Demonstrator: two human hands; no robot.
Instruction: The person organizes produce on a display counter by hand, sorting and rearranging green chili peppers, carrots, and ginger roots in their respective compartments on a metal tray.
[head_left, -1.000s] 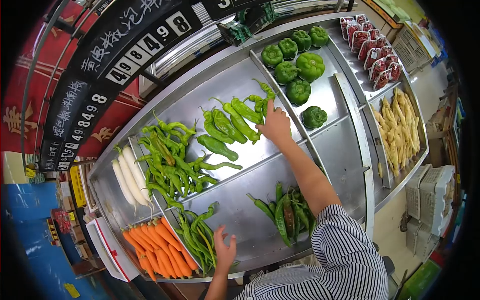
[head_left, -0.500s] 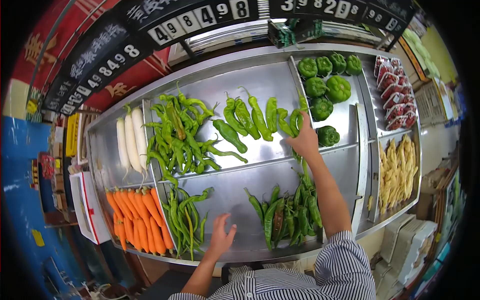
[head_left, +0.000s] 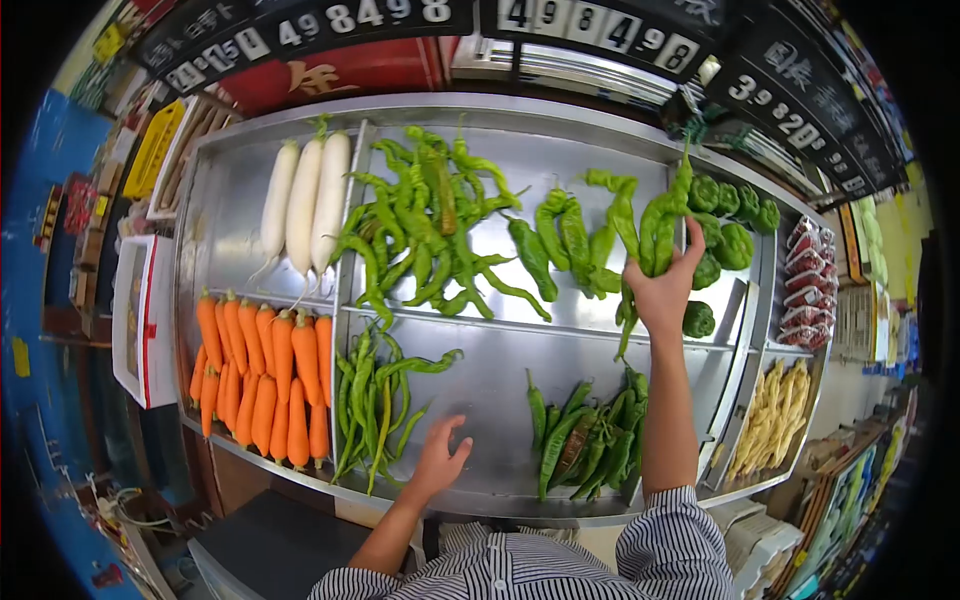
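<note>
My right hand [head_left: 665,285] is wrapped round several long green peppers [head_left: 655,225], lifted above the metal tray at the upper right. Under and left of them, a few more long peppers [head_left: 572,235] lie in a row on the tray. A tangled heap of light green peppers [head_left: 425,215] sits further left. My left hand [head_left: 440,455], fingers apart and holding nothing, hovers over the lower middle compartment. It is between thin green peppers [head_left: 375,400] on the left and a pile of darker peppers [head_left: 590,440] on the right.
White radishes [head_left: 302,205] and carrots [head_left: 265,375] fill the left compartments. Bell peppers [head_left: 735,245], wrapped red packs [head_left: 805,285] and pale yellow roots [head_left: 770,420] lie on the right. Metal dividers [head_left: 500,322] separate the sections. Black price signs [head_left: 600,30] hang over the far edge.
The view has swung toward the left side of the display. My right hand has closed round several long peppers and raised them. My left hand still hovers with its fingers apart.
</note>
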